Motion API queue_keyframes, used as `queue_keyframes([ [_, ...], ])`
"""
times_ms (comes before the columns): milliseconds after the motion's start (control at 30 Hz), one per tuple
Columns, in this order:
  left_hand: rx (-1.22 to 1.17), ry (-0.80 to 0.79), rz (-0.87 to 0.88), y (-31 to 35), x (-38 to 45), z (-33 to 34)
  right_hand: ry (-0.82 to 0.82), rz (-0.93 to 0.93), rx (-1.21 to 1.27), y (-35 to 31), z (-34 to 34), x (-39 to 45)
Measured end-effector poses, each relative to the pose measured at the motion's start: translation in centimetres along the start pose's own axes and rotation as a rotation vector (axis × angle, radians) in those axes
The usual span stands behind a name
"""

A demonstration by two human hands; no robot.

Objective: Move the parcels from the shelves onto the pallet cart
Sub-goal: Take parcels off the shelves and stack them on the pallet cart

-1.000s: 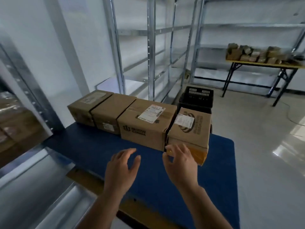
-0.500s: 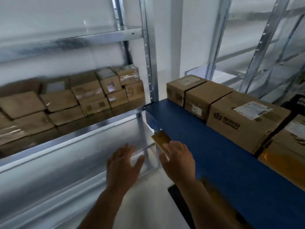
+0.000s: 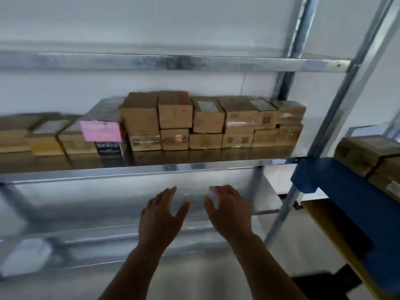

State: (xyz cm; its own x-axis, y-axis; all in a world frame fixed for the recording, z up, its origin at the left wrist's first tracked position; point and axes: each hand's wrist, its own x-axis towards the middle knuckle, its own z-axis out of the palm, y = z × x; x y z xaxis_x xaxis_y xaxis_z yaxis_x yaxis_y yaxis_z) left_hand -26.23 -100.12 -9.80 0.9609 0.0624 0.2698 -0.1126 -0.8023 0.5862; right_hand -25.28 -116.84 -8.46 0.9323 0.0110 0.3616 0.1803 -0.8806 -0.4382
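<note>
Both hands empty, left hand [image 3: 161, 215] and right hand [image 3: 229, 213] fingers spread wide. Parcels [image 3: 207, 122] stacked on shelf [image 3: 151, 169] above and beyond fingertips. Stiff cardboard, likely light; grip opposite side faces.

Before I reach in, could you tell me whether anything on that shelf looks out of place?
One parcel stands out: the pink-and-black box sits among plain brown boxes on the shelf. Nothing looks spilled or crushed, though the picture is blurred.

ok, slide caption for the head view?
Both empty hands, left and right, reach toward stacked parcels on the shelf.
</note>
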Motion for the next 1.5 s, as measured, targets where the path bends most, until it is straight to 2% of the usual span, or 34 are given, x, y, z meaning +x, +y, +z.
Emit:
queue_keyframes([
  [233,-0.008,0.128,-0.136,-10.9,0.3,-7.9,-0.080,-0.118,0.022,-12.0,6.9,2.1],
  [467,-0.040,0.167,-0.231,-16.4,0.9,-11.6,-0.159,-0.209,0.008,-18.2,10.8,4.4],
  [767,0.004,0.209,-0.244,-20.8,7.7,-13.5,-0.138,-0.191,0.007,-21.5,15.8,11.2],
  [1000,0.004,0.172,-0.159,-23.6,18.0,-15.0,-0.087,-0.044,0.192,-22.9,20.1,20.7],
  [1100,-0.002,0.153,-0.169,-24.2,23.2,-15.5,-0.060,-0.058,0.180,-23.0,21.0,25.0],
  [1267,-0.025,0.187,-0.089,-25.6,30.0,-16.3,-0.115,0.034,0.245,-23.2,22.5,30.8],
  [1400,0.018,0.211,-0.163,-27.0,34.1,-16.5,-0.116,0.134,0.228,-23.4,23.6,33.5],
  [1500,0.011,0.162,-0.174,-27.7,36.2,-16.2,-0.123,0.164,0.253,-23.8,24.3,34.4],
])
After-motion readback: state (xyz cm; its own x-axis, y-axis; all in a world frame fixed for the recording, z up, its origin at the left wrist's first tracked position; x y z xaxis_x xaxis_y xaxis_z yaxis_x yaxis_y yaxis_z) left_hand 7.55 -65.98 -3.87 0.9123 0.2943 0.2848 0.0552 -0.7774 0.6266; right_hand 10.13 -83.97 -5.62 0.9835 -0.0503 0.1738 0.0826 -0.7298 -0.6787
